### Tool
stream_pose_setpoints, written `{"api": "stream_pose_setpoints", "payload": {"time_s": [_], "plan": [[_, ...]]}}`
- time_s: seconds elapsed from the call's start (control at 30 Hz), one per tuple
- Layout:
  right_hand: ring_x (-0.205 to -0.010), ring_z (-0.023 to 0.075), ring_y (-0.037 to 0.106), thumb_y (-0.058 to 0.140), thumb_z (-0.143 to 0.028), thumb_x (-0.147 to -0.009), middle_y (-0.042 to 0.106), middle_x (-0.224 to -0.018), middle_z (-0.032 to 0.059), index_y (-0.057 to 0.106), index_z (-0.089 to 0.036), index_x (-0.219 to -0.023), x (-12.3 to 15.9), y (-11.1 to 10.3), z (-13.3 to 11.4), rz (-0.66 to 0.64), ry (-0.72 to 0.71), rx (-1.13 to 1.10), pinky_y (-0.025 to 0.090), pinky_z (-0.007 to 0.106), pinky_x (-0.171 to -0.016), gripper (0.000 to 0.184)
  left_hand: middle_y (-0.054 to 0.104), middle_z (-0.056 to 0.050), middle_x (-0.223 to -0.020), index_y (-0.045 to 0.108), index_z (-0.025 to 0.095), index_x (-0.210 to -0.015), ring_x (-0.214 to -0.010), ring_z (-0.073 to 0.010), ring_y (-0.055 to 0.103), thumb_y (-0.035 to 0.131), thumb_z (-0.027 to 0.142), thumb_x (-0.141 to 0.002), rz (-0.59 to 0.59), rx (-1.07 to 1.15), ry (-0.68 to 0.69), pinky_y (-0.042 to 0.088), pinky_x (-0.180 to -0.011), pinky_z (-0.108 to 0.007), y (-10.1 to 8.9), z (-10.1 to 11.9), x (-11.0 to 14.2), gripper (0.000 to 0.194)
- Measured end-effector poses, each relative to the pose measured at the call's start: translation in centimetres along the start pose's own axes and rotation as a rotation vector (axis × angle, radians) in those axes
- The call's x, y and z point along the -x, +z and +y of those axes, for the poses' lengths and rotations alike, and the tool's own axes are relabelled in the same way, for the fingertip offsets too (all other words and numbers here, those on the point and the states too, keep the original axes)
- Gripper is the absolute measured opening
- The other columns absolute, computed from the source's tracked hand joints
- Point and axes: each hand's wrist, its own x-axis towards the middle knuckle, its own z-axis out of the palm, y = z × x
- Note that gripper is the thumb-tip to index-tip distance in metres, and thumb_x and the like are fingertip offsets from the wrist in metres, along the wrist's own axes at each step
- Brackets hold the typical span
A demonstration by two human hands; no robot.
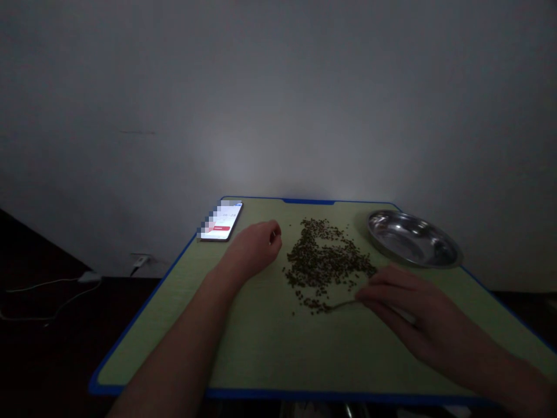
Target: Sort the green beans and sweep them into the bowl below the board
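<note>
Many small brown beans or seeds lie spread in a loose patch on the pale green tabletop. My left hand rests at the left side of the patch with its fingers curled closed; whatever is inside them, if anything, is hidden. To the right and nearer to me, my right hand pinches a thin stick-like tool. Its far end touches the seeds at the near edge of the patch. The dim light hides the exact kind of tool.
A shallow oval metal bowl stands at the back right of the table. At the back left lies a phone with a lit screen. Behind the table rises a grey wall. White cables run at the far left.
</note>
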Motion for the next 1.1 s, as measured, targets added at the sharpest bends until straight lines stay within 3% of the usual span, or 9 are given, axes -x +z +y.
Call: {"api": "stream_pose_setpoints", "payload": {"time_s": [0.2,0.33,0.53,0.83,1.1], "plan": [[-0.083,0.0169,0.058,0.046,-0.025,-0.095,0.063,-0.085,0.0039,0.065,-0.021,-0.091,-2.8,0.0,1.2,-0.068,0.105,-0.130,0.047,0.031,-0.073,0.020,0.066,-0.006,-0.081,0.059,0.019,-0.084,-0.068,-0.0167,0.058,0.044,0.023,-0.084,-0.009,-0.008,-0.004,0.041,-0.062,-0.029,0.0,-0.1,0.0,0.015],[-0.075,0.0152,0.058,0.046,-0.022,-0.094,0.064,-0.083,0.0026,0.063,-0.020,-0.087,-4.2,0.3,2.8,-0.134,0.166,-0.168,0.046,0.028,-0.066,0.018,0.066,-0.006,-0.080,0.059,0.019,-0.083,-0.068,-0.0167,0.058,0.044,0.023,-0.084,-0.014,-0.024,-0.003,0.041,-0.062,-0.029,-0.1,-0.2,0.1,0.015],[-0.071,0.0148,0.057,0.045,-0.020,-0.093,0.063,-0.078,0.0015,0.060,-0.019,-0.082,-6.3,0.3,3.9,-0.231,0.154,-0.181,0.043,0.026,-0.063,0.019,0.067,-0.006,-0.080,0.059,0.019,-0.084,-0.067,-0.0172,0.058,0.043,0.023,-0.084,-0.040,-0.044,-0.042,0.039,-0.059,-0.028,-0.3,-0.2,0.2,0.016],[-0.071,0.0152,0.056,0.044,-0.023,-0.094,0.062,-0.079,0.0028,0.059,-0.018,-0.084,-4.7,2.1,4.4,-0.152,0.143,-0.162,0.042,0.028,-0.064,0.019,0.067,-0.006,-0.082,0.058,0.019,-0.084,-0.067,-0.0161,0.058,0.044,0.026,-0.085,-0.067,-0.043,-0.055,0.039,-0.059,-0.028,-0.2,-0.1,-0.1,0.016],[-0.071,0.0159,0.059,0.045,-0.017,-0.091,0.066,-0.080,0.0040,0.064,-0.018,-0.086,-4.6,2.0,4.4,-0.210,0.121,-0.168,0.042,0.029,-0.064,0.019,0.066,-0.005,-0.080,0.059,0.019,-0.084,-0.068,-0.0166,0.059,0.044,0.027,-0.085,-0.082,-0.038,-0.035,0.041,-0.060,-0.028,-0.3,-0.2,0.0,0.017]]}}
